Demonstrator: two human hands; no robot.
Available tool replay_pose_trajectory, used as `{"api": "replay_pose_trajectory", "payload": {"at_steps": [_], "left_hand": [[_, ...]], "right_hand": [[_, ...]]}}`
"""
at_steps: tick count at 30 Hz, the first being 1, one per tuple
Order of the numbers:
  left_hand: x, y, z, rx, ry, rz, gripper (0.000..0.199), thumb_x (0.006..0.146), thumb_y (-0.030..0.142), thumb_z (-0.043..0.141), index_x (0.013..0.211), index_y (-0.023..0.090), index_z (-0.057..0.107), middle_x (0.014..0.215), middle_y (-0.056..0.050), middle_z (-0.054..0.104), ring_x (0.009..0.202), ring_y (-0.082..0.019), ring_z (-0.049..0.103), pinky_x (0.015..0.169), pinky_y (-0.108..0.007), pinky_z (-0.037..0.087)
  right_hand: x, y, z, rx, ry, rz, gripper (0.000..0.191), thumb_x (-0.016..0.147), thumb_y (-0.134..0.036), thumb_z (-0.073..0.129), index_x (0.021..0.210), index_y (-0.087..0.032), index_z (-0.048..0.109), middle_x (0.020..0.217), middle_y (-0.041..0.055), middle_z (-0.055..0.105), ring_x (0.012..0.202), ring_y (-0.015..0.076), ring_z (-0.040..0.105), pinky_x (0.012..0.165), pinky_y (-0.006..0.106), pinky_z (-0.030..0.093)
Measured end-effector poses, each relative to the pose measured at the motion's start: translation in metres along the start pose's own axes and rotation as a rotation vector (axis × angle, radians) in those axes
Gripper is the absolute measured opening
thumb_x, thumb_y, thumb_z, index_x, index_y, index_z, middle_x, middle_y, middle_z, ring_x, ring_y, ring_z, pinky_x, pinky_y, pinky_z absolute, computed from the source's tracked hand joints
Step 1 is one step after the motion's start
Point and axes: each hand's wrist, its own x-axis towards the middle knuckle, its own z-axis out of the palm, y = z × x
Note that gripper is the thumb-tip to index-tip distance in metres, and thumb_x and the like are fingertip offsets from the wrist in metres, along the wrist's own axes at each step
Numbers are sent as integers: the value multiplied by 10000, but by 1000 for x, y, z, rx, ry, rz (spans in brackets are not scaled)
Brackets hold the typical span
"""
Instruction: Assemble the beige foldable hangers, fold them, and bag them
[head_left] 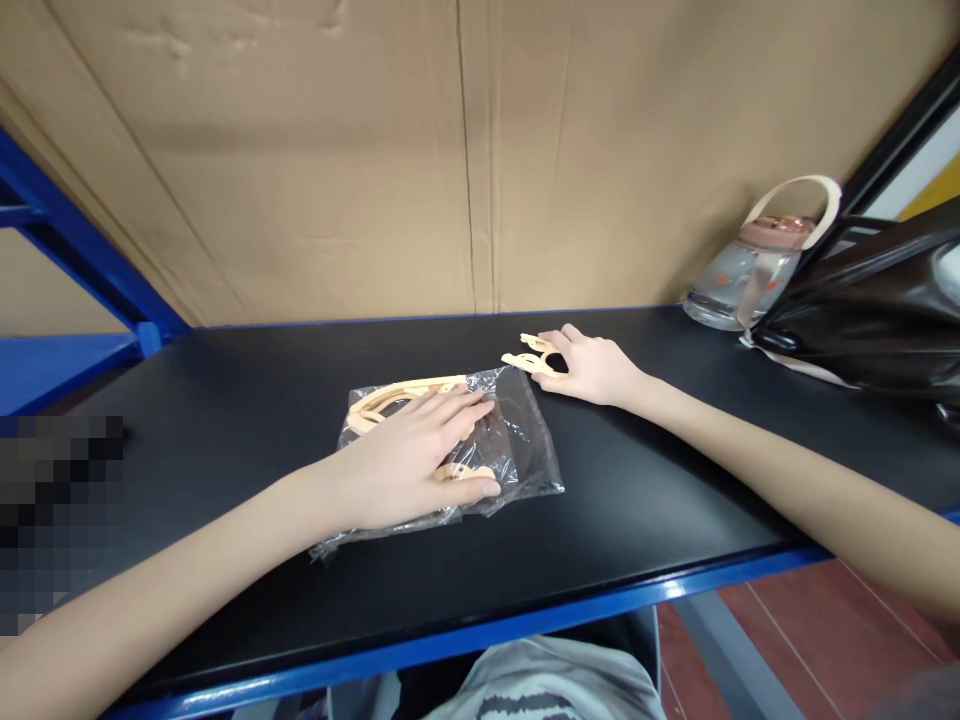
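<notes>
My left hand [420, 450] lies flat with fingers stretched out on a clear plastic bag [536, 450]. Inside the bag are cream-coloured curved pieces [367, 408], partly covered by the hand, so their kind cannot be made out. To the right and slightly farther back, my right hand [592, 365] closes its fingers around a small cream piece with a round opening and two prongs [534, 360]. The prongs point left, just past the bag's far right corner.
A black tabletop [637, 500] with a blue metal edge carries everything. Brown cardboard [337, 180] stands behind it. At the back right are a clear water bottle [739, 275] with a cream handle and a shiny black bag [877, 300]. A blue frame [90, 240] rises at the left.
</notes>
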Motion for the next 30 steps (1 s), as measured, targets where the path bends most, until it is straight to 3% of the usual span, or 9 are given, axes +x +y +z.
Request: {"api": "replay_pose_trajectory", "payload": {"at_steps": [5,11,15,23,27,30], "left_hand": [[1,0,0,-3,-10,-10,861,858,738,350,1493,158,304,1572,-101,261,1445,-323,215,1163,-515,243],[1,0,0,-6,-8,-15,855,857,732,365,1494,165,302,1572,-99,257,1446,-330,210,1161,-528,238],[1,0,-1,-13,3,-7,843,859,720,383,1480,153,333,1562,-117,277,1439,-342,226,1153,-538,250],[1,1,-1,3,-7,-5,848,862,720,376,1485,146,319,1565,-120,269,1442,-337,218,1154,-535,250],[1,2,-2,14,-15,-12,851,862,724,367,1485,146,320,1567,-115,263,1445,-336,209,1155,-540,242],[1,2,-2,15,-20,-19,860,860,731,356,1491,149,306,1572,-110,250,1449,-330,197,1157,-535,241]], "right_hand": [[0,0,-3,-19,-23,-28,644,867,-646,449,1269,-152,539,1159,138,627,946,294,648,714,346,480],[-1,12,-14,11,-53,-247,534,853,-603,512,1071,-135,650,1013,137,622,947,278,588,790,370,449],[-1,15,-15,-29,-41,-348,484,870,-544,505,1032,-123,678,1031,141,605,935,275,572,838,404,420],[-8,11,-22,145,-169,-441,477,792,-250,545,1257,-145,540,1187,129,561,1035,285,534,899,441,420],[-10,6,-19,275,-170,-545,500,746,-40,438,1224,-162,518,1210,112,545,1100,253,508,948,422,416],[-11,2,-18,301,-158,-545,551,698,15,420,1215,-160,495,1192,116,549,1084,252,512,930,432,433]]}}
